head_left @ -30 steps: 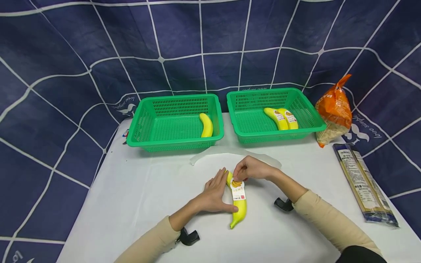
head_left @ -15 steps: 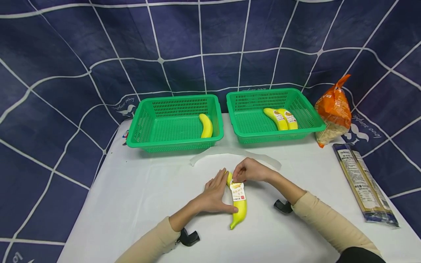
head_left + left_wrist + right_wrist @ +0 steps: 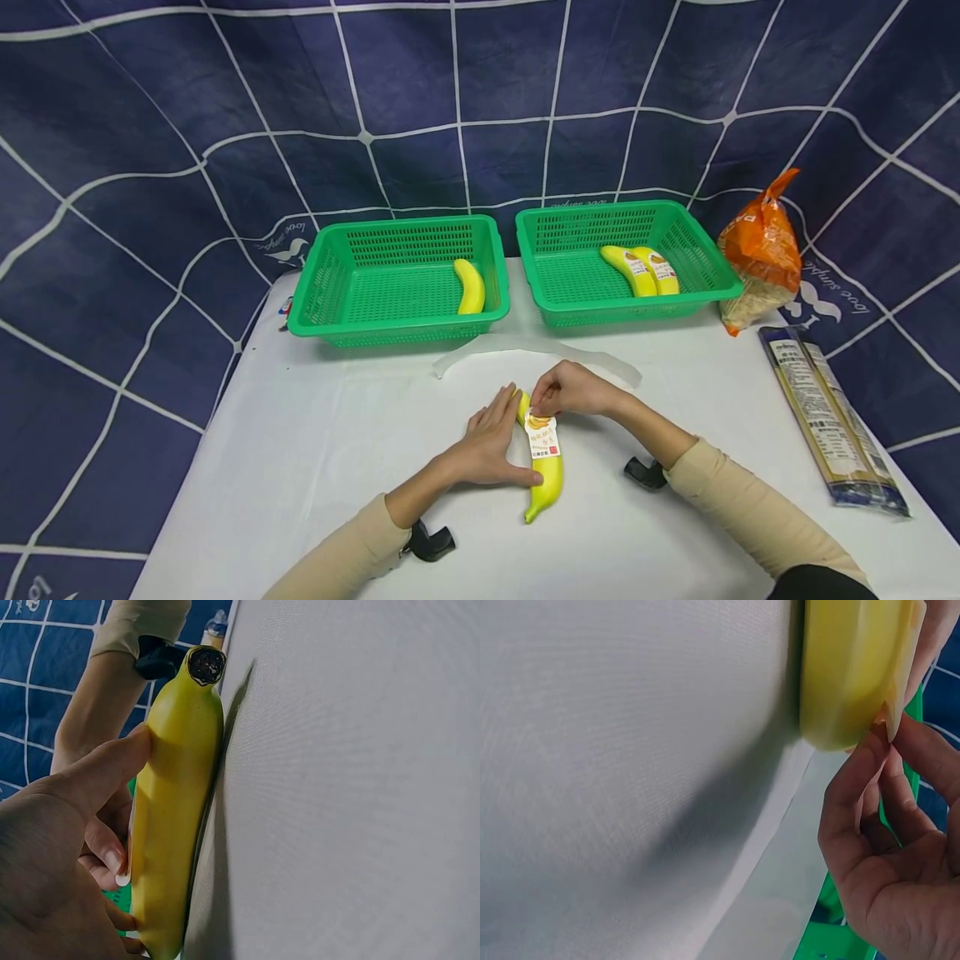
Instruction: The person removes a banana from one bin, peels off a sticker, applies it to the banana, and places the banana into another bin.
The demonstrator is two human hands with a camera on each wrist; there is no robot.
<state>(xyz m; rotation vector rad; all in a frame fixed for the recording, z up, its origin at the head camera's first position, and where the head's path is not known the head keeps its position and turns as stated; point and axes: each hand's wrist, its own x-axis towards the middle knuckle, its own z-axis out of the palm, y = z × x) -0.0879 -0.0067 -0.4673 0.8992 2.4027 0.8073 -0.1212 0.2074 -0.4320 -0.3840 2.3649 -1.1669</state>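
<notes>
A yellow banana (image 3: 546,483) lies on the white tabletop between my hands, its stem end towards me. On its upper side is a white sticker (image 3: 543,440) with a picture of bananas and printed characters. My left hand (image 3: 486,446) rests along the banana's left side, fingers extended at the far end and thumb (image 3: 112,766) pressing nearer the stem end. With thumb and index finger, my right hand (image 3: 579,389) pinches the sticker's far edge. In the right wrist view, the sticker's pinched edge (image 3: 895,724) stands lifted off the peel.
Beyond the hands lies a curved translucent strip (image 3: 540,342). A left green basket (image 3: 397,325) holds an unlabelled banana (image 3: 471,287); a right one (image 3: 637,314) holds two labelled bananas (image 3: 641,271). An orange-topped bag (image 3: 763,250) and long flat packages (image 3: 828,417) are at the right.
My right hand has shifted slightly towards me, and the sticker's far edge shows at a different tilt. The left hand and the banana have stayed in place.
</notes>
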